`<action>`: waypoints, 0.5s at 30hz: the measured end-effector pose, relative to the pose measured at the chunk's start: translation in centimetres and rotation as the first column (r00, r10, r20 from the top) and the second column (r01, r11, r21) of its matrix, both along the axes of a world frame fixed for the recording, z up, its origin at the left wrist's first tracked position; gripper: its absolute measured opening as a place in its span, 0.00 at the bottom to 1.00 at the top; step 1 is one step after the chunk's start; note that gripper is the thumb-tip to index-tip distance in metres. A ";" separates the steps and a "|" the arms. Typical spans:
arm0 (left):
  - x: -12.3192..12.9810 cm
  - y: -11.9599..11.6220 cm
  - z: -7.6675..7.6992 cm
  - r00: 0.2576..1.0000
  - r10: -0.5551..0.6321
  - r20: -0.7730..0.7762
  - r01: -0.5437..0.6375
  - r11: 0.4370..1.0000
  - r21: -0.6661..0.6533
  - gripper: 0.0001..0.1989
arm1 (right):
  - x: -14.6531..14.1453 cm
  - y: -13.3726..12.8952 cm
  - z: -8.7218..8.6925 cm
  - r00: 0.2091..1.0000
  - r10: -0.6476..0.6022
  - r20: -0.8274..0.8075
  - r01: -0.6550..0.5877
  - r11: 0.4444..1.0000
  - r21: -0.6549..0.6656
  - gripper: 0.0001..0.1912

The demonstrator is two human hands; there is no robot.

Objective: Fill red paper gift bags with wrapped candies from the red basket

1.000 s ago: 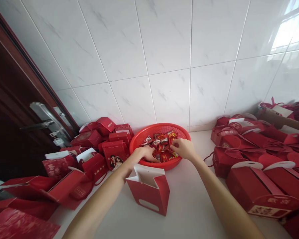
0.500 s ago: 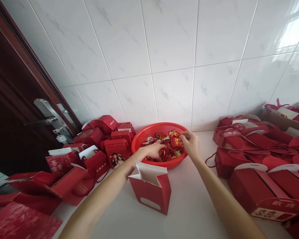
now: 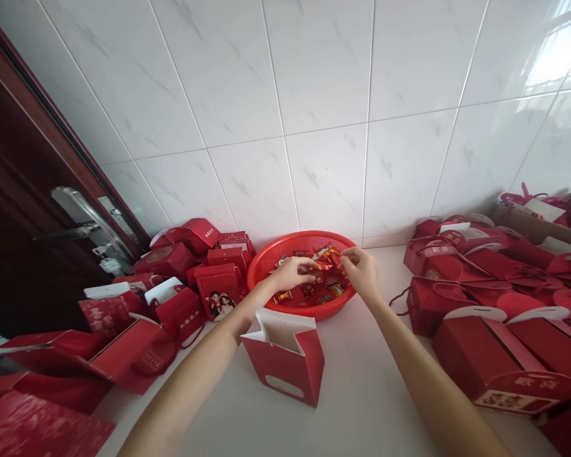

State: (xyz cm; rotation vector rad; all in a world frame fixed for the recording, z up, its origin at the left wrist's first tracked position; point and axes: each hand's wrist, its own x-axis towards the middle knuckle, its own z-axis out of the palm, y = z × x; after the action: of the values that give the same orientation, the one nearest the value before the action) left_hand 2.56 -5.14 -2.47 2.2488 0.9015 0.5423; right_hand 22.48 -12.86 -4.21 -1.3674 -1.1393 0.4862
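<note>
A red plastic basket [image 3: 324,310] with a mesh wall stands against the tiled wall, with wrapped candies [image 3: 283,296] lying in it. Over its middle my left hand [image 3: 291,273] is closed around some wrapped candies [image 3: 321,265], red and shiny at the fingertips; how many is hidden. At the basket's right rim my right hand [image 3: 362,271] pinches a red-wrapped candy, partly covered by the fingers. In front of the basket, between my forearms, an open red paper box [image 3: 285,365] stands upright, its white inside showing at the top.
Red gift boxes [image 3: 176,260] crowd the left side, some with open tops. More closed red boxes [image 3: 476,355] with handles fill the right side, and a cardboard carton [image 3: 528,222] sits behind them. A dark door with a metal handle [image 3: 83,216] is at far left.
My left hand has risen from among the candies, now with some in its fingers. My right hand stays at the right rim. The view has shifted slightly.
</note>
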 end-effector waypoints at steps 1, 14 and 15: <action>0.0 0.1 -0.1 0.998 0.012 0.058 -0.011 1.000 -0.001 0.18 | 0.0 0.0 0.0 1.000 0.000 0.004 0.000 1.000 0.001 0.08; -0.2 0.4 -0.2 0.971 0.134 0.198 -0.154 0.984 0.088 0.20 | -0.3 -0.2 0.4 0.977 -0.044 0.210 0.053 0.998 -0.038 0.09; -0.2 0.4 -0.3 0.971 0.134 0.200 -0.156 0.983 0.096 0.20 | -0.3 -0.2 0.4 0.974 -0.042 0.222 0.052 0.998 -0.040 0.09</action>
State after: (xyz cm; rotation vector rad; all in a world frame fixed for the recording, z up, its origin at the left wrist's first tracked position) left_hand 2.34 -4.71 -2.75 2.1921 0.9611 0.8811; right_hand 22.16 -13.10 -3.80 -1.5133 -1.2786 0.3333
